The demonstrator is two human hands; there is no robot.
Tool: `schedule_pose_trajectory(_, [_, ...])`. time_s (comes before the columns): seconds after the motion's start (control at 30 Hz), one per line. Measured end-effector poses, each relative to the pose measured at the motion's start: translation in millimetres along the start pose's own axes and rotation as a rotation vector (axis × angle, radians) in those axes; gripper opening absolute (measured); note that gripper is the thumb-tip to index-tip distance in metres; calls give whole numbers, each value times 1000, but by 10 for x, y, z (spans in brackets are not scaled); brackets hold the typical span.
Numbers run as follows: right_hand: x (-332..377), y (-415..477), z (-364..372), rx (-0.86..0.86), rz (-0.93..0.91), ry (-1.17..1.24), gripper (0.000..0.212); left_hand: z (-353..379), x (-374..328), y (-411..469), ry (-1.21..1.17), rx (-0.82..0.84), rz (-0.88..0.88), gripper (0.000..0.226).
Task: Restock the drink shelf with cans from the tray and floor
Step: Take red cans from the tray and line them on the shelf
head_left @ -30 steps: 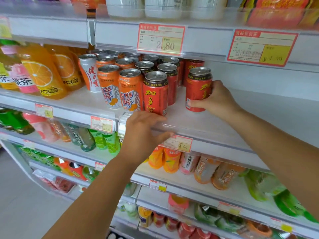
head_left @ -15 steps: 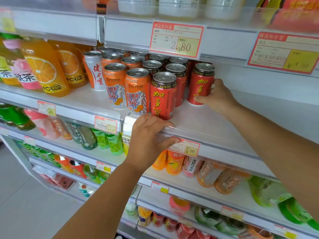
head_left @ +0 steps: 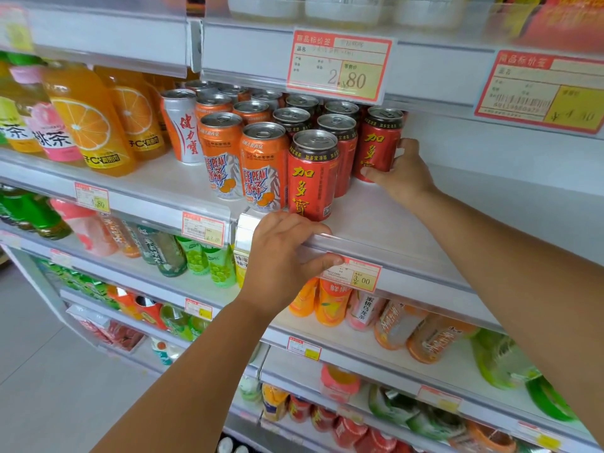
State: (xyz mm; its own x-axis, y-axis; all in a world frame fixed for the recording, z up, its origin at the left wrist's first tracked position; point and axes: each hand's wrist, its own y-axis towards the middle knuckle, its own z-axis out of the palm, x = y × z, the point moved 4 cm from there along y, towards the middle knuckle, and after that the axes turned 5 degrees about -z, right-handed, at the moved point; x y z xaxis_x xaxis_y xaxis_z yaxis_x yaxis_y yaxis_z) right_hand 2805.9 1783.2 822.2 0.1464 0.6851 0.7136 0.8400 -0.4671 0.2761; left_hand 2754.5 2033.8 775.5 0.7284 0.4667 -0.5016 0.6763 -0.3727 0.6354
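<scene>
My right hand (head_left: 403,176) grips a red can (head_left: 379,142) that stands upright on the white drink shelf (head_left: 392,223), at the right end of the back rows of red cans. My left hand (head_left: 282,259) holds the shelf's front rail, fingers curled over its top, thumb under it by a price tag. A front red can (head_left: 312,178) stands just above that hand, beside two orange cans (head_left: 261,165). Several more red and orange cans fill the rows behind. No tray or floor cans are in view.
Orange juice bottles (head_left: 85,122) and a white-and-orange can (head_left: 183,125) stand to the left. The shelf surface right of the cans is bare. The shelf above (head_left: 340,63) hangs low with price tags. Lower shelves hold bottles lying down (head_left: 392,322). Grey floor (head_left: 49,371) lies at lower left.
My right hand has pushed the red can back and left until it stands against the rear red cans. My left hand has stayed on the rail.
</scene>
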Motion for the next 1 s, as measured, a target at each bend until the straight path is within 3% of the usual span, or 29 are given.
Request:
schedule_pose_trajectory(0.13, [96,-242,-206,32,86,32,89,-89,-47,-18,-29,4,0,44])
schedule_pose_trajectory(0.27, [453,-1000,-473,-150,-189,104,42,-466,-70,-241,-52,-131,28,32])
schedule_pose_trajectory(0.33, [666,-1509,-381,-59,-335,273,26,-645,56,-470,-57,-150,-33,25])
schedule_pose_trajectory(0.4, [815,-1987,-145,139,-386,415,27,-727,334,-797,-97,-87,-200,23])
schedule_pose_trajectory(0.57, [584,-2610,1224,688,-264,393,22,-631,1350,-2152,-22,90,-829,18])
schedule_pose_trajectory(0.73, [-490,-3230,3058,995,20,172,22,-234,2164,-4011,-3,293,-1453,29])
schedule_pose_trajectory(0.87, [-1631,-3883,4363,1156,167,-22,30,312,2657,-5316,-56,431,-1714,37])
schedule_pose_trajectory(1.0, [-2624,-4454,5486,1235,166,-178,35,1064,3249,-6307,-52,513,-1778,37])
